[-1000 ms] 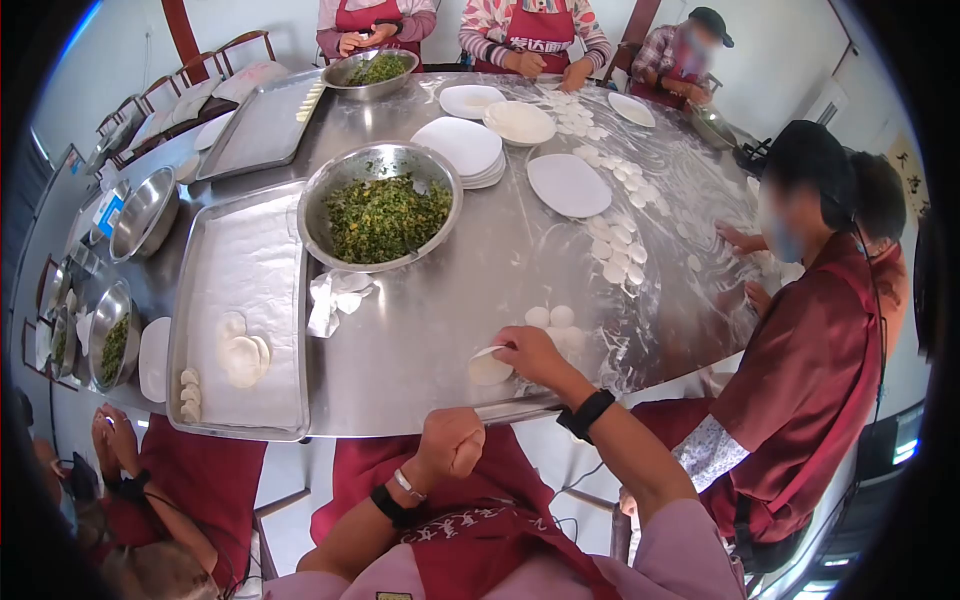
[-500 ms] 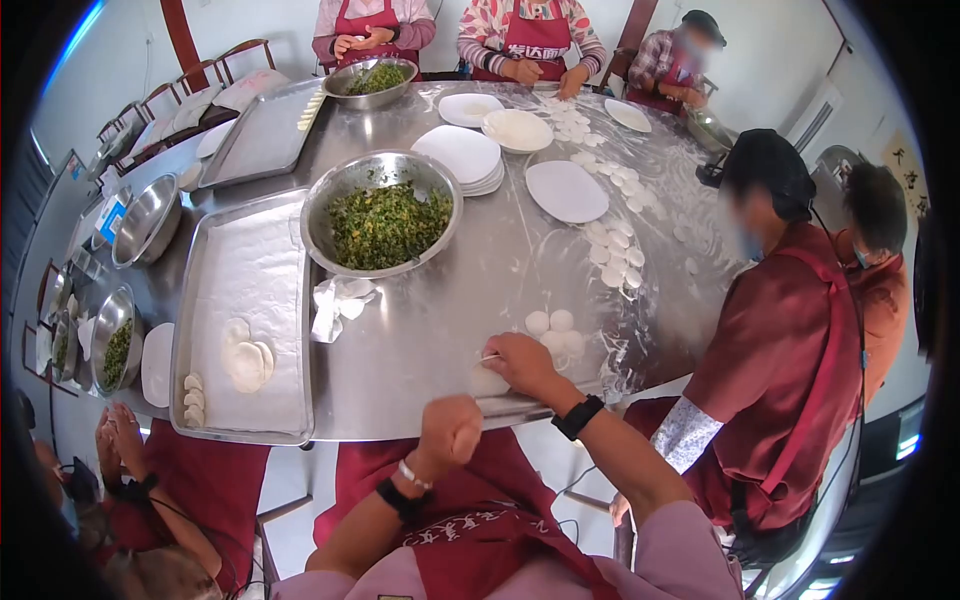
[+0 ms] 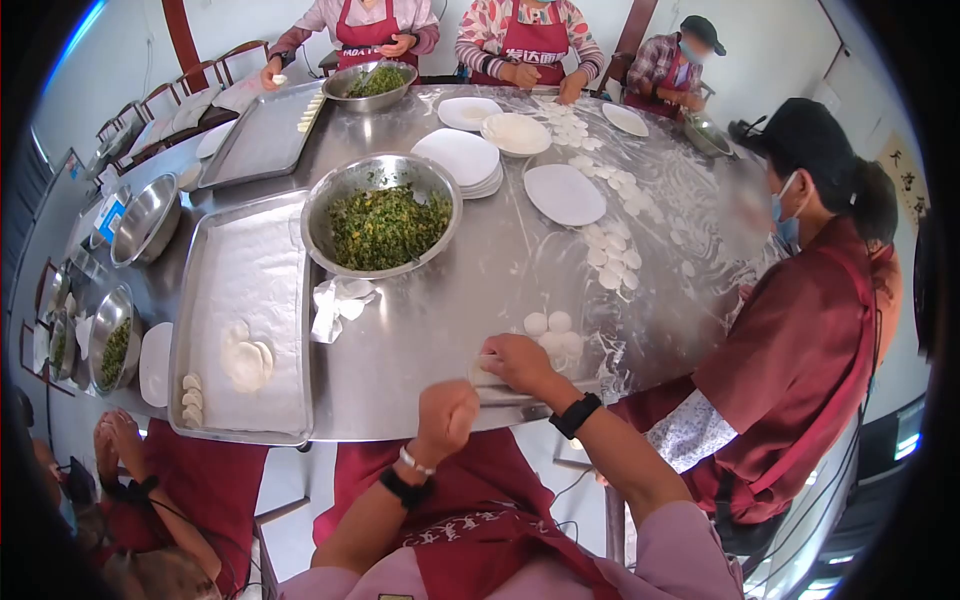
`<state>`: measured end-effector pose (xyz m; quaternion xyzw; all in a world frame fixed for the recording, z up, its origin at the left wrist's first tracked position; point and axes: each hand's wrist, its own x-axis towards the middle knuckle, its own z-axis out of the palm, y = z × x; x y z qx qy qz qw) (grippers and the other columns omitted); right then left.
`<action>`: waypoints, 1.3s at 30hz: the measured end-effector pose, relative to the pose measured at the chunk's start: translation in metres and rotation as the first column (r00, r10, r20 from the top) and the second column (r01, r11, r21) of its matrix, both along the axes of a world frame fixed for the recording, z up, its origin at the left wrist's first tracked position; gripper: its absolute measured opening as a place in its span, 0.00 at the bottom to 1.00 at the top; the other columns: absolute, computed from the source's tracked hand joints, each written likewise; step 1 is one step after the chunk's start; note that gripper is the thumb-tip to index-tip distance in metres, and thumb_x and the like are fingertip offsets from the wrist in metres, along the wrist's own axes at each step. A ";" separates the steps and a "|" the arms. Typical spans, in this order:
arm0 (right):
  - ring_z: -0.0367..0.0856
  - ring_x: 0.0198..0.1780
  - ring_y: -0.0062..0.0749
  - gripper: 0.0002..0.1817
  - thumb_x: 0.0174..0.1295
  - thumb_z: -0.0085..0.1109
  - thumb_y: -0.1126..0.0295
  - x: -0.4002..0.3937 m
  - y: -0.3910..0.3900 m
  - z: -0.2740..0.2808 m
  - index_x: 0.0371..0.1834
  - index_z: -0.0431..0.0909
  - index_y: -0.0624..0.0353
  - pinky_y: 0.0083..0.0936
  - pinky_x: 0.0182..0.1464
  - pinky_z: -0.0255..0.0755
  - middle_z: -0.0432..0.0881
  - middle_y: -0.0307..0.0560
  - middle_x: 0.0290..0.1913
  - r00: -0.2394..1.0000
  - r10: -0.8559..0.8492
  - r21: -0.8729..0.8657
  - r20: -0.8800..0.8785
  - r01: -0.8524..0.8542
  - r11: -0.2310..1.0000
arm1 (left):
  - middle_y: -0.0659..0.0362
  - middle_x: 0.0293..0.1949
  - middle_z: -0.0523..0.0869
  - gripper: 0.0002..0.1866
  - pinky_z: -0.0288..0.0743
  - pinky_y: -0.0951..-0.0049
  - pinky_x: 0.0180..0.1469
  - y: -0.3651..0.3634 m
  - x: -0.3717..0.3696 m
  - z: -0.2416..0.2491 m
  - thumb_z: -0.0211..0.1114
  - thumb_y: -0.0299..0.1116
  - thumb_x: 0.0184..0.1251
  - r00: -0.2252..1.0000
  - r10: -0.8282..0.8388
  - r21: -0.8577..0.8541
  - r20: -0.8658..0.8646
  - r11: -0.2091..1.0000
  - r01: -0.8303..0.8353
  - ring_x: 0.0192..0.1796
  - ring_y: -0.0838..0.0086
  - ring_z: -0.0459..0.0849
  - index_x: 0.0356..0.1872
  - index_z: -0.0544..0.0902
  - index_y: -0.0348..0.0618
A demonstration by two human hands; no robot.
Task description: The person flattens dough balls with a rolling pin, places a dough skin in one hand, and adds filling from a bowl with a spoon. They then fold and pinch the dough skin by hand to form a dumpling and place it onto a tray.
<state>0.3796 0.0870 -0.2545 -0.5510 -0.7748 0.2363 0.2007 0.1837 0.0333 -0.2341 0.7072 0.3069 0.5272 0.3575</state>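
My right hand (image 3: 517, 362) is at the near edge of the steel table, fingers bent and closed on a pale round dough wrapper (image 3: 480, 373) that shows at their left side. Close by on the left, my left hand (image 3: 447, 414) is curled into a fist above the table edge; whatever lies inside it is hidden. Just beyond my right hand sit several dough discs (image 3: 560, 344) in a small group. A steel bowl of chopped green filling (image 3: 390, 228) stands farther off. To the left, a lined metal tray (image 3: 215, 330) bears flat wrappers (image 3: 246, 360) and a few folded dumplings (image 3: 192, 398).
White plates (image 3: 566, 193) and a plate stack (image 3: 458, 160) stand mid-table. A crumpled white cloth (image 3: 340, 305) lies beside the bowl. Floury wrappers (image 3: 612, 255) trail along the right. A co-worker (image 3: 800, 350) leans in at right; others sit across and at lower left.
My left fist has moved slightly up and right, nearer my right hand. The right-hand co-worker has leaned toward the table. A person across has reached an arm out to the far tray.
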 end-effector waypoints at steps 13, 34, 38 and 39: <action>0.83 0.40 0.53 0.10 0.59 0.60 0.66 0.003 0.011 0.006 0.38 0.84 0.61 0.40 0.44 0.75 0.85 0.57 0.35 0.994 -0.037 -0.087 -0.104 0.028 0.996 | 0.54 0.18 0.78 0.13 0.68 0.70 0.26 0.046 0.013 0.011 0.49 0.26 0.61 0.996 0.034 -0.188 0.079 0.982 -0.019 0.20 0.68 0.76 0.17 0.75 0.39; 0.83 0.41 0.53 0.12 0.60 0.60 0.61 -0.008 -0.010 0.013 0.38 0.85 0.57 0.43 0.44 0.75 0.85 0.56 0.36 0.995 -0.100 -0.109 0.016 0.101 0.989 | 0.57 0.20 0.79 0.11 0.69 0.71 0.27 -0.007 0.001 0.012 0.50 0.24 0.61 0.999 0.047 -0.060 -0.022 0.997 -0.048 0.21 0.72 0.76 0.20 0.75 0.37; 0.83 0.40 0.51 0.11 0.60 0.61 0.63 -0.009 -0.003 0.005 0.38 0.85 0.57 0.42 0.44 0.75 0.85 0.54 0.35 0.985 -0.150 -0.113 -0.082 0.140 0.984 | 0.53 0.17 0.73 0.08 0.65 0.64 0.23 -0.029 0.002 0.008 0.55 0.24 0.57 1.000 0.017 -0.029 0.001 0.999 -0.017 0.19 0.60 0.73 0.19 0.74 0.38; 0.83 0.39 0.50 0.11 0.60 0.61 0.63 -0.008 -0.001 0.001 0.38 0.84 0.58 0.41 0.43 0.75 0.85 0.54 0.35 0.978 -0.167 -0.114 -0.122 0.153 0.982 | 0.53 0.17 0.73 0.08 0.66 0.64 0.24 -0.033 0.001 0.007 0.56 0.24 0.58 1.000 0.007 -0.057 0.004 0.998 -0.006 0.19 0.60 0.73 0.19 0.74 0.38</action>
